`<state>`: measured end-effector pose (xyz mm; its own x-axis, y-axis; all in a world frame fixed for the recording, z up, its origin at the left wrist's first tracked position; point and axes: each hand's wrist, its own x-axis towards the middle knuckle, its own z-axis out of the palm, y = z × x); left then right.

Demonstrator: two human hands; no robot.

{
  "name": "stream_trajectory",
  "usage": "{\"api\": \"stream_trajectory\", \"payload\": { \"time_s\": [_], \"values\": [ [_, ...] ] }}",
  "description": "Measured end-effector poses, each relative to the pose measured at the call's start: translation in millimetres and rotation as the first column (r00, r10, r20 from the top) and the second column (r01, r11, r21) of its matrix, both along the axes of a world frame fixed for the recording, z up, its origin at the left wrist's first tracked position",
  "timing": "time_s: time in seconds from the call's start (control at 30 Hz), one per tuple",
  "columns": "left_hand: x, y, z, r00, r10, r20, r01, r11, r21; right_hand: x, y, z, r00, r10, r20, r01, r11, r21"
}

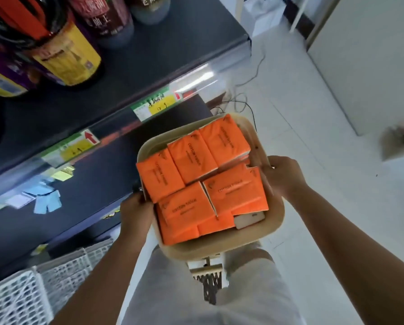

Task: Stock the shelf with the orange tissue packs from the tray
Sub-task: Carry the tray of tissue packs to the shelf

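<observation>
We grip the tray point(276, 221) with left hand point(135, 211) and right hand point(284, 175); packs point(196, 181) lie between them.

The bottles point(67, 59) are cut off at the top, and a white thing point(250, 220) (half hidden) lies under the orange packs point(236, 193).

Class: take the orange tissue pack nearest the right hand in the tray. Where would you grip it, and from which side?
Probably from above: the pack lies flat, face up, atop the pile. Pinch its left and right edges; the left edge stands exposed, and the tray rim blocks a sideways approach.
</observation>
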<state>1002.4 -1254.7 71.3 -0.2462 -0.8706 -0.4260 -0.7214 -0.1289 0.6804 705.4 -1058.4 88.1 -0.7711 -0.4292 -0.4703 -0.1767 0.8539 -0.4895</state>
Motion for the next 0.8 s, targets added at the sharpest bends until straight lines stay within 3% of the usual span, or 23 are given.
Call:
{"api": "stream_trajectory", "payload": {
  "time_s": [0.37,0.67,0.8],
  "values": [
    [22,101,-111,0.971,-0.104,0.216,0.087,0.992,0.088,17,90,-136,0.994,0.105,0.035,-0.107,0.993,0.057],
    [27,109,-234,0.926,-0.172,0.336,0.121,0.979,0.166,52,119,-269,0.99,0.094,0.107,-0.107,0.987,0.12],
    [32,99,-299,0.925,-0.089,0.37,0.009,0.977,0.213,59,100,-324,0.988,0.083,0.134,-0.099,0.988,0.119]
  ]
}}
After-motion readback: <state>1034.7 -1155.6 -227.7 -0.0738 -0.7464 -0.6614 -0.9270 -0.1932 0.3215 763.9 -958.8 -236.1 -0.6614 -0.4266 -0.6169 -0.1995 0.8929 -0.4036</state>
